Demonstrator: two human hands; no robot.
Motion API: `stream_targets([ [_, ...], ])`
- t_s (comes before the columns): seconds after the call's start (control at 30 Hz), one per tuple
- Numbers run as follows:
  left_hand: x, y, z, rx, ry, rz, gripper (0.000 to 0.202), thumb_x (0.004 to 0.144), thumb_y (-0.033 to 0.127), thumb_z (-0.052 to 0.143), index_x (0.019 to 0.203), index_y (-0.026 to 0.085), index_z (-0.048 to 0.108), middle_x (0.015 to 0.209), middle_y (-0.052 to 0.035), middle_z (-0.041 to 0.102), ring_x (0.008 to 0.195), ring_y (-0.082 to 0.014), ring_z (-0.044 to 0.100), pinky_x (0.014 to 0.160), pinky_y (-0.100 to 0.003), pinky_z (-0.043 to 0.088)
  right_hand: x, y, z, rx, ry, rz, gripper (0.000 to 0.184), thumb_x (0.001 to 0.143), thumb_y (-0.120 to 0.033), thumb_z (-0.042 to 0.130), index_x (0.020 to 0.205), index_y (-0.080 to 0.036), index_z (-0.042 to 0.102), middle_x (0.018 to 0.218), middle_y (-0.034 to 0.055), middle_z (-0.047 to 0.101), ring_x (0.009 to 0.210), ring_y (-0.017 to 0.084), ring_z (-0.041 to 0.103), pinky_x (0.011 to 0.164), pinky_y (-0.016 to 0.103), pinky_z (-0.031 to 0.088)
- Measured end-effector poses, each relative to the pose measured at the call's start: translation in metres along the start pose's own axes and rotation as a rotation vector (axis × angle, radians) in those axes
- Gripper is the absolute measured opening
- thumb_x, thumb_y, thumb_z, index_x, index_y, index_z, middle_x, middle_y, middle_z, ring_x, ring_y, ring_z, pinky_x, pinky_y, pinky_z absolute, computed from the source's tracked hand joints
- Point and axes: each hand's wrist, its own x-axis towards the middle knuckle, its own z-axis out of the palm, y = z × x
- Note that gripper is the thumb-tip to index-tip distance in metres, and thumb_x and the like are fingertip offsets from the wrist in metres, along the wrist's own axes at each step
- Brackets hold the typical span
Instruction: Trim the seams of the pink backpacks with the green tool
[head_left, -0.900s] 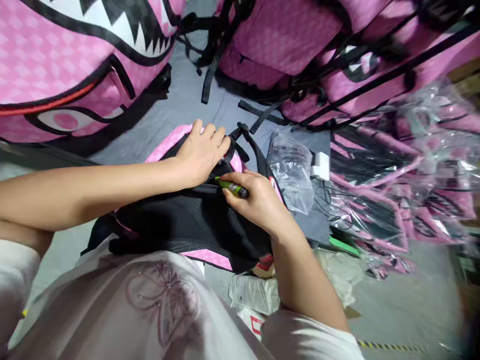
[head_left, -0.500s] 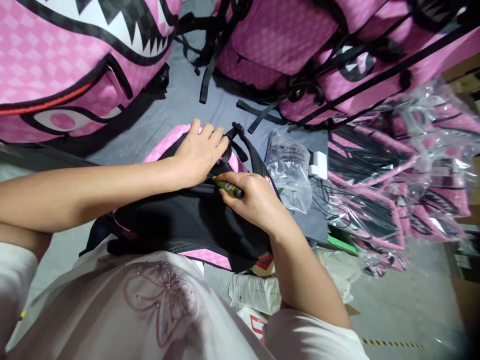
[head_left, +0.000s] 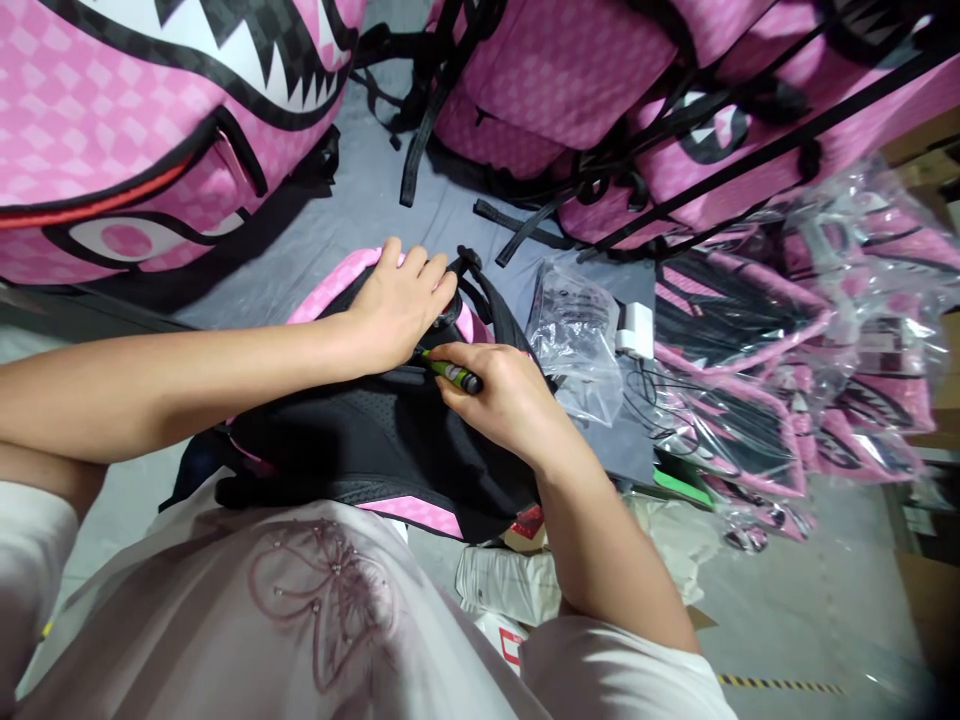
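A pink and black backpack (head_left: 375,450) lies across my lap with its black padded back facing up. My left hand (head_left: 401,305) grips the top of it near the black carry handle (head_left: 469,270), fingers curled over the edge. My right hand (head_left: 502,395) is closed on a small green tool (head_left: 452,373), whose tip points at the seam just under my left hand. The two hands nearly touch.
Large pink shark-face backpacks (head_left: 135,130) are piled at the upper left and top right (head_left: 600,90). Bagged pink backpacks in clear plastic (head_left: 795,370) lie at the right. A crumpled clear bag (head_left: 574,335) and a white charger (head_left: 636,330) rest on the grey surface.
Both hands stay on the backpack; the right hand with the green tool has shifted slightly left and up along the seam. The camera view moved a little.
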Motion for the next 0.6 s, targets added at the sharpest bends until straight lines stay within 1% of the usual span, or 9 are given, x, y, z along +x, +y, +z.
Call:
stream_targets([
  [0.07, 0.0001, 0.0, 0.0013, -0.002, 0.003, -0.003, 0.067, 0.089, 0.022, 0.057, 0.153, 0.014, 0.036, 0.157, -0.0155, 0.041, 0.138, -0.0364, 0.042, 0.118, -0.051, 0.023, -0.0005, -0.0009, 0.0002, 0.005, -0.007, 0.001, 0.033, 0.089, -0.015, 0.061, 0.119, -0.022, 0.074, 0.112, 0.0063, 0.078, 0.105, 0.025, 0.074, 0.091, 0.031, 0.052],
  [0.17, 0.0, 0.0003, 0.0021, 0.023, 0.011, -0.009, 0.069, 0.089, 0.022, 0.058, 0.153, 0.016, 0.036, 0.155, -0.0145, 0.044, 0.137, -0.0358, 0.043, 0.118, -0.051, 0.023, -0.0008, -0.0027, 0.0003, -0.07, -0.013, 0.074, 0.031, 0.09, -0.019, 0.061, 0.118, -0.022, 0.074, 0.107, 0.0072, 0.079, 0.1, 0.026, 0.075, 0.087, 0.032, 0.052],
  [0.3, -0.0007, 0.0006, 0.0005, 0.029, 0.012, -0.006, 0.068, 0.089, 0.022, 0.059, 0.153, 0.016, 0.038, 0.154, -0.0144, 0.044, 0.136, -0.035, 0.043, 0.118, -0.05, 0.025, -0.0012, -0.0068, 0.0001, -0.065, -0.019, 0.06, 0.033, 0.091, -0.019, 0.059, 0.12, -0.023, 0.073, 0.109, 0.0062, 0.079, 0.101, 0.025, 0.074, 0.086, 0.031, 0.052],
  [0.43, -0.0014, 0.0003, -0.0008, 0.037, 0.008, 0.001, 0.07, 0.087, 0.021, 0.061, 0.152, 0.014, 0.037, 0.155, -0.0152, 0.043, 0.136, -0.0352, 0.043, 0.117, -0.049, 0.026, -0.003, -0.0072, 0.0002, -0.138, -0.013, 0.139, 0.032, 0.09, -0.021, 0.06, 0.119, -0.021, 0.074, 0.107, 0.0091, 0.08, 0.101, 0.029, 0.075, 0.086, 0.035, 0.052],
  [0.53, -0.0017, -0.0008, -0.0006, 0.031, 0.0, 0.004, 0.069, 0.088, 0.022, 0.061, 0.153, 0.015, 0.037, 0.156, -0.0145, 0.042, 0.136, -0.0349, 0.044, 0.117, -0.049, 0.026, -0.0034, -0.0035, 0.0027, -0.019, -0.002, 0.08, 0.034, 0.09, -0.019, 0.06, 0.121, -0.021, 0.073, 0.109, 0.0081, 0.079, 0.1, 0.026, 0.075, 0.085, 0.032, 0.053],
  [0.6, -0.0016, -0.0016, -0.0006, 0.009, -0.003, 0.002, 0.068, 0.089, 0.023, 0.061, 0.152, 0.015, 0.038, 0.156, -0.015, 0.042, 0.137, -0.0353, 0.043, 0.117, -0.049, 0.025, -0.0031, -0.0014, 0.0056, 0.049, 0.02, 0.069, 0.034, 0.09, -0.017, 0.06, 0.121, -0.02, 0.073, 0.108, 0.0073, 0.08, 0.096, 0.024, 0.075, 0.084, 0.031, 0.053],
])
